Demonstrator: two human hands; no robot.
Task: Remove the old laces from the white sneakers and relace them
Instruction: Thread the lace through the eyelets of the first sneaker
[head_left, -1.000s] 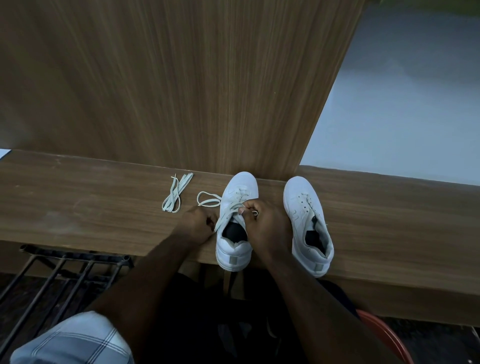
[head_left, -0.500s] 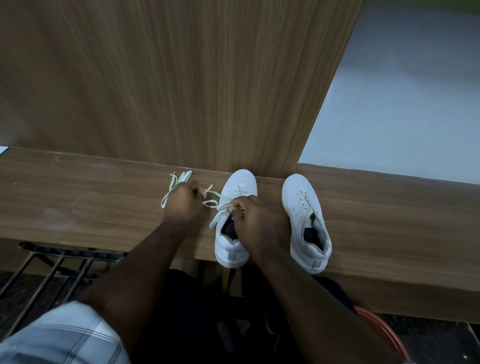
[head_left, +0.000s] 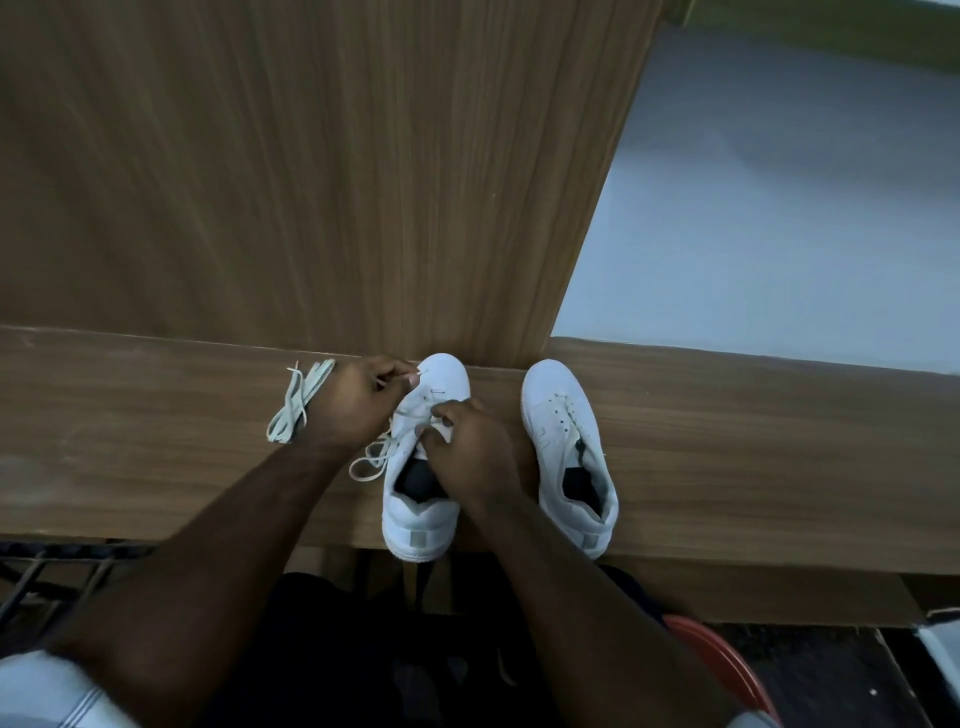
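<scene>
Two white sneakers stand toes-away on a wooden ledge (head_left: 130, 457). The left sneaker (head_left: 423, 519) still has a pale lace (head_left: 371, 460) partly threaded, with a loop trailing off its left side. My left hand (head_left: 353, 402) is beside the toe and pinches the lace end. My right hand (head_left: 470, 449) rests on the sneaker's tongue, fingers curled on the lacing area. The right sneaker (head_left: 563, 431) has no lace in its eyelets. A loose bundled lace (head_left: 298, 402) lies to the left of my left hand.
An upright wooden panel (head_left: 311, 182) rises right behind the sneaker toes. A pale wall (head_left: 779, 218) lies beyond the ledge at right. Below the ledge are a dark metal rack (head_left: 57, 571) at left and a red round rim (head_left: 722, 660) at right.
My left hand has moved up and away from beside the sneaker's collar to its toe, drawing the lace out. My right hand has shifted slightly forward on the tongue.
</scene>
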